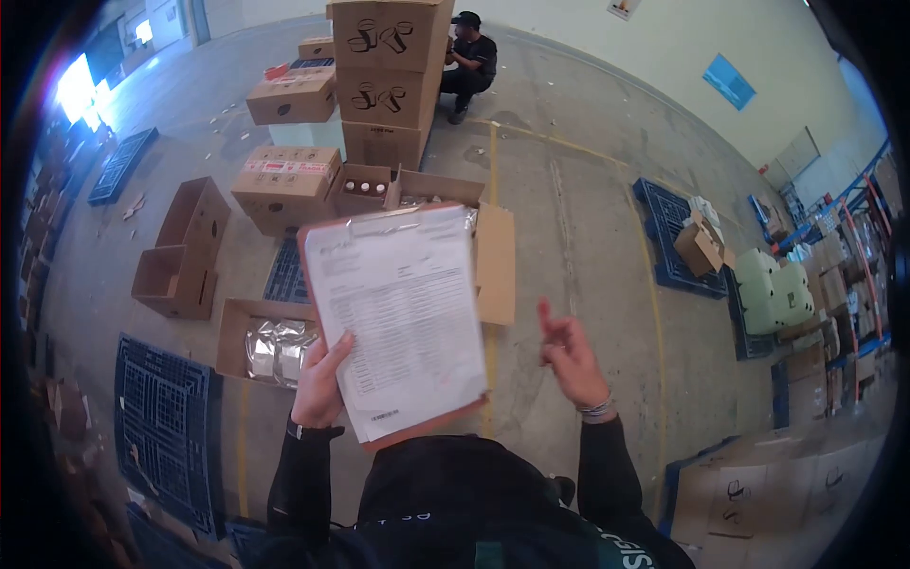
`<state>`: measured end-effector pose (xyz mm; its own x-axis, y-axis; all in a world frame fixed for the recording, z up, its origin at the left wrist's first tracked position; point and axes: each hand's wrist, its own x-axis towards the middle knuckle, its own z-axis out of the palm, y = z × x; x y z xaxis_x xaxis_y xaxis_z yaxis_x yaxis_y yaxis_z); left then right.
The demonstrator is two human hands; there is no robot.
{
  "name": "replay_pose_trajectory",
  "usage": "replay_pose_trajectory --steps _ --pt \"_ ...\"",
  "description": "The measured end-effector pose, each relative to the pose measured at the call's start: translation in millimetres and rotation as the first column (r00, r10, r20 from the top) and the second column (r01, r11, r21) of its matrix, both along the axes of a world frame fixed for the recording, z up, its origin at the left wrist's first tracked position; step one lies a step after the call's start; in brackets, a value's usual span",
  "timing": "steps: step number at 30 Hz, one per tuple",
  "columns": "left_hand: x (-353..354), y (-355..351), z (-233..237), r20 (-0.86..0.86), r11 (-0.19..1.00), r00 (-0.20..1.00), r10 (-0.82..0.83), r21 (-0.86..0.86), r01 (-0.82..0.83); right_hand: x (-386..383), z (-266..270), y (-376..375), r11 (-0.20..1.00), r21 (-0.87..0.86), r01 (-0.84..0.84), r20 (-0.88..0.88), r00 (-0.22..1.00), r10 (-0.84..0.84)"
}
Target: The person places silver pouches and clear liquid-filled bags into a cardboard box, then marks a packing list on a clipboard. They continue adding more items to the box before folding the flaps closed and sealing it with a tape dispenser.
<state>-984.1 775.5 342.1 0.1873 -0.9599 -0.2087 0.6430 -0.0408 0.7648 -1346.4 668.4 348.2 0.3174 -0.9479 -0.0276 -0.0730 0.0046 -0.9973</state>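
Note:
My left hand grips the lower left edge of a brown clipboard, its thumb lying over the front. Printed sheets with a table of rows are clamped under the metal clip at the top. To the right of the board, apart from it, my right hand is raised with the index finger extended and the other fingers partly curled. I see nothing in it. Behind the clipboard stands an open carton, partly hidden. Another open carton beside my left hand contains silvery wrapped packs.
A tall carton stack stands ahead, with a crouching person beside it. Open empty cartons and a blue pallet lie to the left. Another blue pallet and loaded shelving are on the right.

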Motion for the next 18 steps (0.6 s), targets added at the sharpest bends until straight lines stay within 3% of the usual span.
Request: replay_pose_trajectory --steps 1,3,5,6,9,12,15,18 --pt "12 -2 -16 -0.019 0.998 0.999 0.044 0.045 -0.043 20 -1 -2 0.999 0.014 -0.051 0.005 0.999 0.051" --pt "28 0 -49 -0.088 0.986 0.986 0.138 0.104 -0.129 66 -24 0 0.986 -0.060 -0.154 -0.216 0.967 0.138" --pt "29 0 -79 0.104 0.963 0.966 0.237 0.109 -0.247 122 -40 9 0.969 0.053 -0.240 -0.125 0.961 0.245" --pt "28 2 -88 0.200 0.946 0.938 0.283 0.104 -0.308 148 -41 14 0.967 0.047 -0.249 -0.166 0.953 0.253" --pt "28 7 -102 0.141 0.941 0.944 0.299 0.120 -0.316 219 -75 23 0.955 -0.020 -0.297 -0.176 0.941 0.289" --pt "26 -1 -102 0.218 0.904 0.920 0.326 0.214 -0.371 251 -81 17 0.823 0.123 -0.554 -0.223 0.793 0.567" --pt "31 -13 -107 0.365 0.843 0.858 0.361 0.265 -0.468 246 -88 -14 0.819 -0.069 -0.569 -0.224 0.809 0.543" --pt "47 -9 -125 0.451 0.776 0.810 0.375 0.325 -0.540 213 -79 -108 0.910 -0.132 -0.394 -0.181 0.912 0.369"
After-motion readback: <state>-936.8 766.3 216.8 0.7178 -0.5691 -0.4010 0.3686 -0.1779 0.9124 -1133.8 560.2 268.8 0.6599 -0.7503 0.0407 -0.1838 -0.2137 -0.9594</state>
